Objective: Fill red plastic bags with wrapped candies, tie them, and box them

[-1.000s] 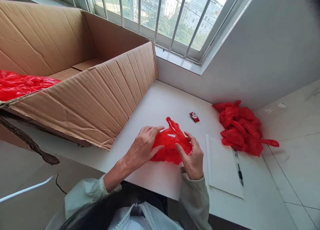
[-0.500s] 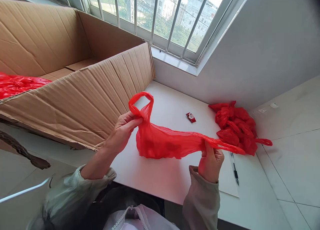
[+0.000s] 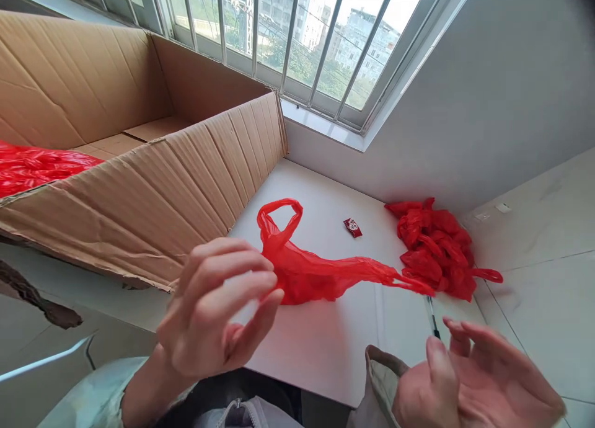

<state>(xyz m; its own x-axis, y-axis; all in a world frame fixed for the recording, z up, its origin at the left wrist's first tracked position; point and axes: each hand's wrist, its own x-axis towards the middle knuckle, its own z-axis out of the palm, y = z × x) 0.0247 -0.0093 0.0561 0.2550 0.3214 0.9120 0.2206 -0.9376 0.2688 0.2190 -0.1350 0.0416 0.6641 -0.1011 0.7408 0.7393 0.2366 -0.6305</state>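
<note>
A red plastic bag lies stretched out on the white table, one handle loop at its left end and the other trailing right. My left hand is raised close to the camera, fingers spread and empty, just left of the bag. My right hand is at the bottom right, palm up, fingers apart, holding nothing. Neither hand touches the bag.
A large open cardboard box fills the left, with more red bags inside. A heap of red bags lies at the right by the wall. A small red packet, a pen and a white sheet are on the table.
Both hands pulled the crumpled bag out lengthwise, then let go of it. The bag now rests on the table and the hands have drawn back toward me, open.
</note>
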